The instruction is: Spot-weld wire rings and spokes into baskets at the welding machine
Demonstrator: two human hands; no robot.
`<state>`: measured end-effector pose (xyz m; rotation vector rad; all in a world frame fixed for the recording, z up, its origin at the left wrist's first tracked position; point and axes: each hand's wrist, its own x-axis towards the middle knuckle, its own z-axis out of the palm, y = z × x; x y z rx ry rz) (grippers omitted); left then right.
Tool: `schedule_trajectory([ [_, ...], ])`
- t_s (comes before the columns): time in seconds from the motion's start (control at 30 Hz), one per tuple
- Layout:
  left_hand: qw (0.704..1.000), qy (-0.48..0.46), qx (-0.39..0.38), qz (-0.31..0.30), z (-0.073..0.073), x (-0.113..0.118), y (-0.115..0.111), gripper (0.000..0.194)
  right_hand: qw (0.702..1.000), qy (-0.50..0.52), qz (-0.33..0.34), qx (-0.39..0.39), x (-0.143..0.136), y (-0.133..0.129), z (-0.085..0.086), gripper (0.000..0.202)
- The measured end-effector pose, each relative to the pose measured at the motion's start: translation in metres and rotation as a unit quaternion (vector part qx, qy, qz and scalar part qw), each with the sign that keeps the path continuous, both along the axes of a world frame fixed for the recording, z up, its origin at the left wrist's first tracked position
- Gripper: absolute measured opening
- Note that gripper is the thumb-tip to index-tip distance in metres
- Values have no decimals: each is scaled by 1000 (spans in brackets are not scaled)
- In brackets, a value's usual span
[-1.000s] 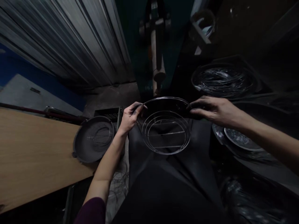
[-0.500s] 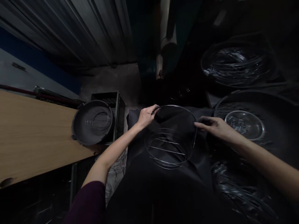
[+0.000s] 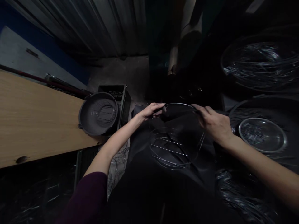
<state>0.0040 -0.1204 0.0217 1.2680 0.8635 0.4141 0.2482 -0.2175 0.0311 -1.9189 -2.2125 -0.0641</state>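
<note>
A round wire basket frame (image 3: pixel 171 149) of thin metal rings and cross wires rests over a dark cloth on my lap. My left hand (image 3: pixel 151 111) pinches the top ring at its left side. On the right side of that same ring, my right hand (image 3: pixel 213 124) grips the wire. Both hands hold the frame just in front of me, in dim light.
A grey round pan (image 3: pixel 99 113) with wire rings inside sits on a black crate (image 3: pixel 116 93) beside a wooden table (image 3: pixel 35 118). At right are a metal bowl (image 3: pixel 263 134) of small parts and coils of wire (image 3: pixel 257 62). Corrugated metal wall behind.
The view has tilted down and right. Both hands moved along the top ring, the right hand shifting from the ring's right side up toward its far edge. The frame sits lower.
</note>
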Motion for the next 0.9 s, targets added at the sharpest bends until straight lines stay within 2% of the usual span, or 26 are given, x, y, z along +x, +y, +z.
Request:
schedule_trajectory([
  [0.07,990,35,137,-3,3,4,2,36,999,-38,-8,-22,-1,3,5,42],
  [0.1,973,58,223,-5,3,6,3,33,998,-48,-10,-30,-2,4,6,42],
  [0.17,920,119,374,-12,1,11,5,30,997,-62,-9,-47,-2,9,7,44],
  [0.27,839,229,493,-18,-11,19,9,31,995,-73,3,-74,0,18,0,47],
  [0.37,784,308,538,-23,-25,26,16,32,993,-72,6,-89,5,31,-14,53],
  [0.43,757,346,553,-36,-26,29,21,37,993,-72,6,-90,8,40,-20,56],
  [0.5,732,386,558,-61,-17,32,26,46,993,-77,10,-93,8,50,-20,60],
  [0.63,689,456,553,-105,20,33,32,55,990,-109,10,-93,1,66,1,60],
  [0.77,677,496,530,-121,50,29,39,54,983,-142,22,-110,-10,82,27,57],
  [0.9,704,451,538,-102,61,22,50,40,981,-142,47,-126,-13,97,44,56],
])
